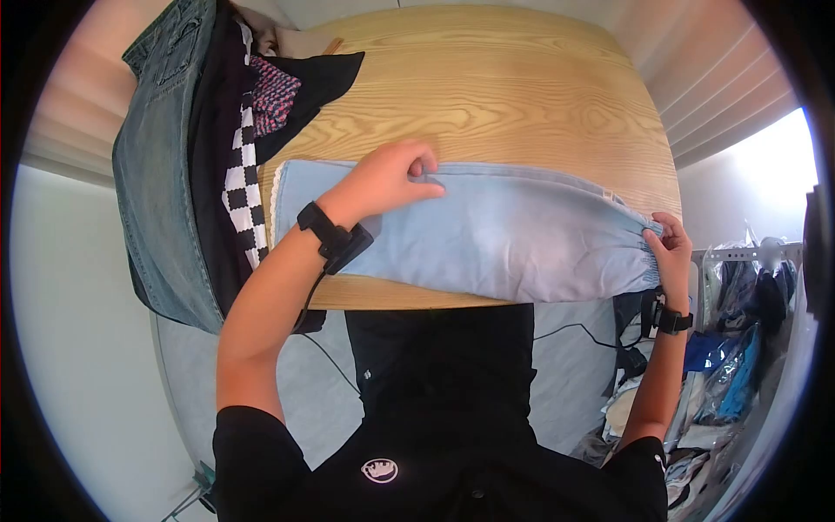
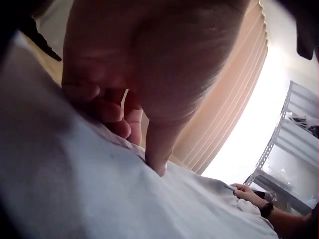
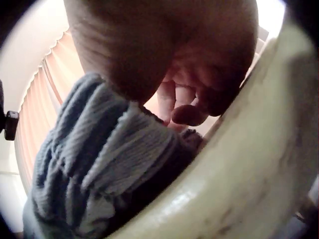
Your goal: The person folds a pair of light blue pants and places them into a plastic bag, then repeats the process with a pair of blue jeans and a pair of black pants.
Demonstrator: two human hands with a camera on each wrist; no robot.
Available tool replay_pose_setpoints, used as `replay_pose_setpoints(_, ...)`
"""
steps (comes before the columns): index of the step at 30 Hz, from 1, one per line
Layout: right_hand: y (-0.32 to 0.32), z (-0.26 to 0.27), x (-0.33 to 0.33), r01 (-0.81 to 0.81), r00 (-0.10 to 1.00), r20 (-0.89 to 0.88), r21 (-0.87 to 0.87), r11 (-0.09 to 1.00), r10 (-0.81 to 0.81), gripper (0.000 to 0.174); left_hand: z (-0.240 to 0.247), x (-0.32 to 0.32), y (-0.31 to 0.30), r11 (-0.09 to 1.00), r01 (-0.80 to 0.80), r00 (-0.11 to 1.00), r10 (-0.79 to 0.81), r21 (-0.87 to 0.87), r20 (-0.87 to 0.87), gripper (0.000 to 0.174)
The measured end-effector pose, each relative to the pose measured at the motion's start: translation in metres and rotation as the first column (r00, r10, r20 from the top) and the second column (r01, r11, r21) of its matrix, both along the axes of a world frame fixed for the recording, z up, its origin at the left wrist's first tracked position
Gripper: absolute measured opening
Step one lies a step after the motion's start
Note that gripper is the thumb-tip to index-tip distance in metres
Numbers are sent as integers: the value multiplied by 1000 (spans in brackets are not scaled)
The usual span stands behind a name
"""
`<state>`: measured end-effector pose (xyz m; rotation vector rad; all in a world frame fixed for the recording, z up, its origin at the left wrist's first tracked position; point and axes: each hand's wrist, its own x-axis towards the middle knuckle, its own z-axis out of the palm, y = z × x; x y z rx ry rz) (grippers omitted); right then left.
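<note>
A folded light blue denim garment lies lengthwise along the table's near edge, its gathered elastic end at the right. My left hand pinches the garment's far edge left of its middle; in the left wrist view the thumb of that hand rests on the cloth, with the other fingers curled at the edge. At the far corner of the elastic end, my right hand grips the cloth between thumb and fingers. Part of the right fingers shows behind the gathers in the right wrist view.
Jeans, a checkered cloth and black clothing are piled at the table's left side. Beyond the garment lies bare wood tabletop. Right of the table stands a rack with bagged clothes; cables hang below the near edge.
</note>
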<state>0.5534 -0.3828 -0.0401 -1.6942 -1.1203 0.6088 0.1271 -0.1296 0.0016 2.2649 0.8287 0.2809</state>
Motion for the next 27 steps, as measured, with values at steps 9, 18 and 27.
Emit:
replay_pose_setpoints(9,5,-2,-5,32,999,-1,-45,998,-32,8,-5,5,14,983,-95,994,85,-155,-66,23)
replay_pose_setpoints(18,5,-9,-10,108,992,-55,-33,994,-109,12,-13,-1,16,949,-112,991,130,-295,43,22)
replay_pose_setpoints(27,14,0,-15,91,996,-17,-85,992,-93,11,-12,-2,14,948,-144,975,185,-284,122,22)
